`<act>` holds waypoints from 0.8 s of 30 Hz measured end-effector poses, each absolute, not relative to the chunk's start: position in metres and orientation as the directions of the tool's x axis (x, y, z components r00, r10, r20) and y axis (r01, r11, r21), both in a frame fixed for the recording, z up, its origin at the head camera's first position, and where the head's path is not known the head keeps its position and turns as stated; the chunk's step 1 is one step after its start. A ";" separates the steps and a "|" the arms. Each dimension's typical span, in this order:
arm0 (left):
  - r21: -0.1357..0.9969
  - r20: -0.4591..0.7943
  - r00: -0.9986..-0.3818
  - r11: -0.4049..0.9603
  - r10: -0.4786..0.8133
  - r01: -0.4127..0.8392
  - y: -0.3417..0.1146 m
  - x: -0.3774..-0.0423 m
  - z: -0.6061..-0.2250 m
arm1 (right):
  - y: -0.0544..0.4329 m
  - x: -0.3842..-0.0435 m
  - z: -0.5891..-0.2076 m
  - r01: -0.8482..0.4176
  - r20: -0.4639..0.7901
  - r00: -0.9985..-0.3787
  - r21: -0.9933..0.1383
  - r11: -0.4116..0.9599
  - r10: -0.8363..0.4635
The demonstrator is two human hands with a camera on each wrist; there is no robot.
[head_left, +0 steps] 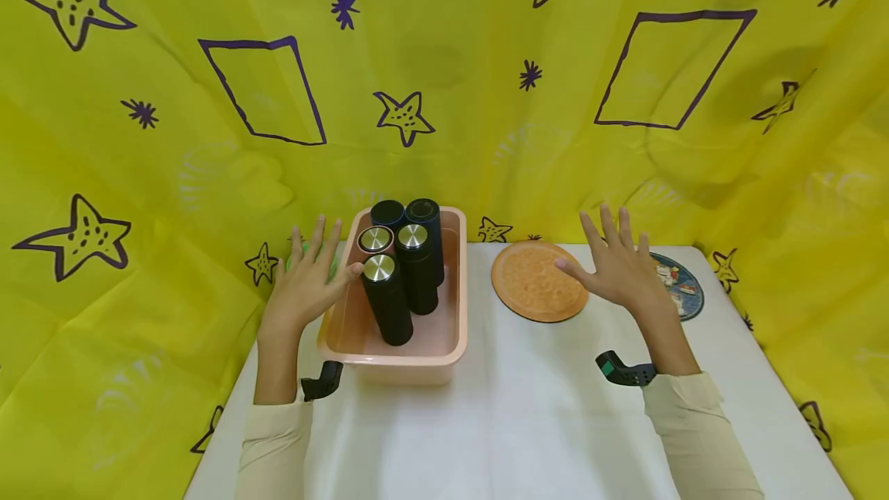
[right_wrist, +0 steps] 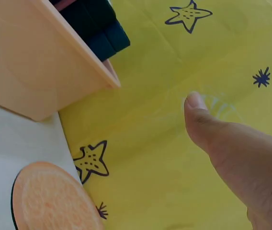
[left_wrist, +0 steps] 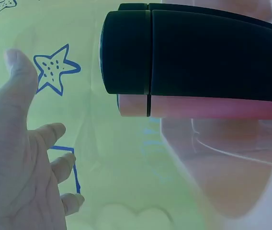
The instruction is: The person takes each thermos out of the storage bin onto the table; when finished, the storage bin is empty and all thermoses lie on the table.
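My left hand (head_left: 305, 280), fingers spread and holding nothing, is raised beside the left side of a peach-coloured plastic tub (head_left: 454, 315). Several cylindrical flasks stand in the tub: black flasks with silver lid tops (head_left: 392, 307), a pink one (head_left: 376, 239) partly hidden, and dark ones (head_left: 434, 241) at the back. The front black flask leans. In the left wrist view, a black flask (left_wrist: 212, 52) lies close to the hand, not touched. My right hand (head_left: 621, 261), also spread and empty, hovers between an orange round mat (head_left: 540, 282) and a blue patterned round mat (head_left: 687, 288).
A white table (head_left: 528, 423) carries the tub and mats. Yellow cloth (head_left: 458, 160) with drawn stars hangs at the back and both sides. Behind the left hand, a green round thing (head_left: 336, 265) is mostly hidden. Each wrist wears a black strap (head_left: 635, 373).
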State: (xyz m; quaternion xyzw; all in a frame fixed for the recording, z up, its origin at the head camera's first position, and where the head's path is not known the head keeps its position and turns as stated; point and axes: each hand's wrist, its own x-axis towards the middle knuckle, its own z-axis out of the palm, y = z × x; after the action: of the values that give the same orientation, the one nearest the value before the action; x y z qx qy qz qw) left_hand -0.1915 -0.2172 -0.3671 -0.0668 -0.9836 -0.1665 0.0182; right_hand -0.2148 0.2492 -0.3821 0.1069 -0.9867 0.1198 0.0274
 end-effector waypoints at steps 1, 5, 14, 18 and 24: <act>0.327 0.062 -0.990 0.935 0.124 0.138 -0.217 -0.191 -0.367 | 0.248 -0.215 -0.382 -0.227 0.093 -0.973 -0.235 0.945 -0.211; 0.359 0.072 -0.990 0.923 0.123 0.141 -0.221 -0.190 -0.370 | 0.240 -0.218 -0.379 -0.264 0.139 -0.962 -0.267 0.927 -0.234; 0.599 0.067 -0.991 0.790 0.112 0.130 -0.234 -0.187 -0.394 | 0.211 -0.228 -0.374 -0.343 0.199 -0.939 -0.545 0.765 -0.279; 0.702 -0.003 -0.997 0.710 0.073 0.050 -0.238 -0.183 -0.399 | 0.196 -0.232 -0.374 -0.402 0.254 -0.915 -0.645 0.650 -0.314; 0.818 -0.145 -0.987 0.570 0.072 -0.079 -0.240 -0.181 -0.400 | 0.174 -0.237 -0.374 -0.382 0.233 -0.913 -0.773 0.507 -0.334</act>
State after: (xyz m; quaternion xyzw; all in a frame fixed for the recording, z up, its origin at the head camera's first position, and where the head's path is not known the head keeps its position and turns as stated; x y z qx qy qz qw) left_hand -0.1809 -0.2401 -0.4003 0.0021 -0.8824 -0.4635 -0.0812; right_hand -0.2371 0.1736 -0.3735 0.2063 -0.8675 0.4518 0.0267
